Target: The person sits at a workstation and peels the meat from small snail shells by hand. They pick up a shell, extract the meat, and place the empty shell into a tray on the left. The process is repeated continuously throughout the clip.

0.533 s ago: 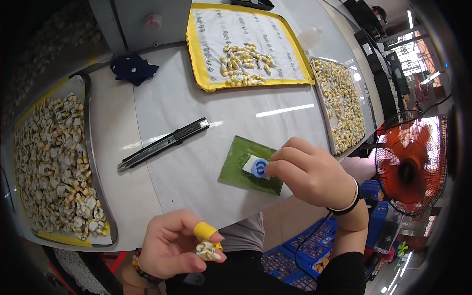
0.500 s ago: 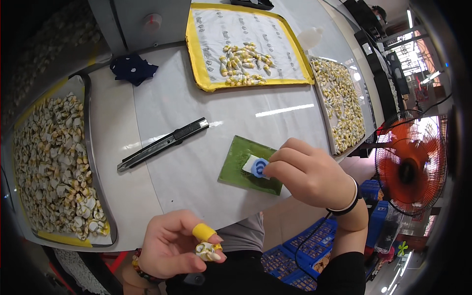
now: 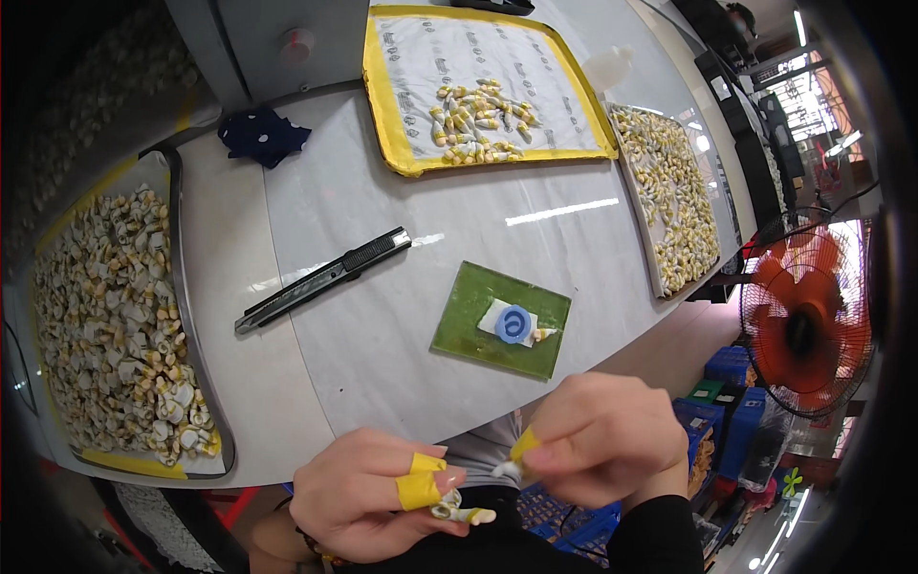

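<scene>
My left hand (image 3: 373, 493) is closed at the near edge, yellow tape round two fingers. Between its fingertips and thumb are small white-and-yellow moulded pieces (image 3: 464, 514), one sticking out past the thumb. Just to its right, my right hand (image 3: 598, 440) is blurred but pinched, with yellow at the fingertips and a small white piece (image 3: 507, 470) showing below. Farther off, a green rectangular plate (image 3: 459, 330) lies on the table. On it sit a white pad (image 3: 491, 314), a round blue cap-like dish (image 3: 514, 324) and another small white-and-yellow piece (image 3: 543, 334).
A black snap-off knife (image 3: 325, 279) lies left of the plate. Trays of small pieces stand at the left (image 3: 180, 287), back (image 3: 402, 170) and right (image 3: 660, 285). A dark blue cloth (image 3: 263, 137) lies behind. An orange fan (image 3: 803, 325) and blue crates (image 3: 564, 517) stand beyond the table's edge.
My right hand has left the blue dish and come down beside my left hand. A small piece now shows next to the dish. My left hand has shifted right and turned.
</scene>
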`<state>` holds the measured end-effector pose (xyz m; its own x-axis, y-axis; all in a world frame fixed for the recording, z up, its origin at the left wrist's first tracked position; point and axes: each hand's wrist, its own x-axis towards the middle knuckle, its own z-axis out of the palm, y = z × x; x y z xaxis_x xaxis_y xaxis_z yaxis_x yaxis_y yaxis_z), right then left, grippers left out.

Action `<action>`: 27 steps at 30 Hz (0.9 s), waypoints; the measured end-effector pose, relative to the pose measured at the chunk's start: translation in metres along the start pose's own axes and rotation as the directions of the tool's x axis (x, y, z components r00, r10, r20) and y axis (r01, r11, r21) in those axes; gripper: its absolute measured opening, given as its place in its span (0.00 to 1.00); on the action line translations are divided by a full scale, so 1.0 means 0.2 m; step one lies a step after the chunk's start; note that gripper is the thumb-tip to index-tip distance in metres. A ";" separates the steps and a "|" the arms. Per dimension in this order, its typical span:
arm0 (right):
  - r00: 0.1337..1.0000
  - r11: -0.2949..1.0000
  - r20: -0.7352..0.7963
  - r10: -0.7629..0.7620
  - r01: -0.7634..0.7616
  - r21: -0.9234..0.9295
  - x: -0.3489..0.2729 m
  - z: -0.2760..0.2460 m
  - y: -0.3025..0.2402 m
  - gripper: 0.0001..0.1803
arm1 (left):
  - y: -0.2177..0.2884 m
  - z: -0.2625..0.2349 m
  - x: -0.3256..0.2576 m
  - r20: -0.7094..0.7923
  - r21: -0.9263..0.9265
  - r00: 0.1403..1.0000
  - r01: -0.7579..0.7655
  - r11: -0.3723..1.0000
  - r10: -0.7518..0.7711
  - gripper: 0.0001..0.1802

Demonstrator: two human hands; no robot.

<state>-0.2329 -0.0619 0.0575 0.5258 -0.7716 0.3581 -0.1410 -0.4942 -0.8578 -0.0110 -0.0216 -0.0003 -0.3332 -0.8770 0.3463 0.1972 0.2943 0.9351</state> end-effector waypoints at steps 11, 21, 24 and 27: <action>0.993 0.999 0.111 0.028 -0.031 0.025 -0.03 0.06 -0.04 0.11 | 0.05 0.04 0.02 0.075 0.106 0.997 -0.002 0.994 -0.006 0.19; 0.990 0.993 0.119 -0.075 0.063 0.100 0.03 0.07 -0.03 0.07 | 0.09 0.06 0.08 -0.039 0.132 0.976 -0.207 0.969 0.213 0.18; 0.992 0.994 0.112 -0.065 0.055 0.089 0.03 0.07 -0.04 0.07 | 0.10 0.05 0.08 -0.029 0.134 0.975 -0.213 0.968 0.219 0.18; 0.995 0.998 0.094 -0.039 0.034 0.057 0.02 0.07 -0.06 0.08 | 0.10 0.06 0.09 -0.021 0.147 0.976 -0.213 0.966 0.218 0.17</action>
<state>-0.2166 -0.0532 0.0636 0.6073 -0.7107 0.3551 -0.0752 -0.4964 -0.8648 -0.0230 -0.0267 0.0253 -0.2625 -0.7993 0.5405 0.1258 0.5271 0.8405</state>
